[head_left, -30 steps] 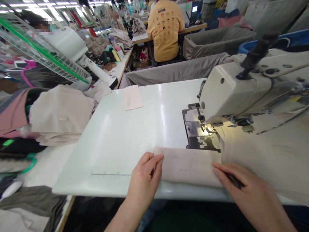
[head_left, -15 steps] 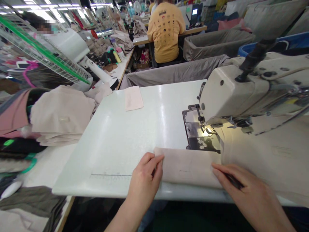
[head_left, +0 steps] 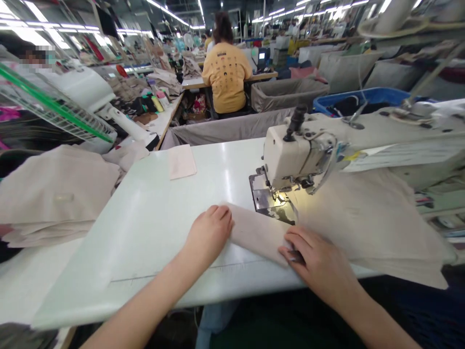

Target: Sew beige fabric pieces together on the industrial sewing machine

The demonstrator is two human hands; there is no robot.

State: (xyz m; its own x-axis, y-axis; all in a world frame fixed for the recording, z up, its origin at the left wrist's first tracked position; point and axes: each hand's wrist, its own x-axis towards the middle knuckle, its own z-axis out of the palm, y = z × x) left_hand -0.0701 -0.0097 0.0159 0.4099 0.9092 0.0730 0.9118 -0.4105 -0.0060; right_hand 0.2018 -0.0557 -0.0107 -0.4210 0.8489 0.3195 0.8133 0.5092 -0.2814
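A folded strip of pale beige fabric [head_left: 256, 230] lies slanted on the white table, in front of the sewing machine's needle area. My left hand [head_left: 210, 228] pinches its left end. At its right end my right hand [head_left: 316, 254] grips the edge, with a small dark tool partly hidden under the fingers. The sewing machine [head_left: 286, 157] stands just beyond, its lamp lighting the metal plate [head_left: 263, 198]. A larger beige fabric piece [head_left: 366, 218] spreads to the right of the needle and drapes over the table's front edge.
A small beige piece [head_left: 182, 162] lies at the table's back left. Stacked beige fabric [head_left: 58, 189] sits at the far left, near a white lamp-like device [head_left: 87, 89]. Beyond the table are a grey cloth-lined bin [head_left: 290, 93], a blue tub [head_left: 374, 99] and a seated person in yellow [head_left: 227, 77].
The view has shifted, showing more of the machine's right side. Both hands have moved the strip's left end away from the table's front edge, so the strip now slants.
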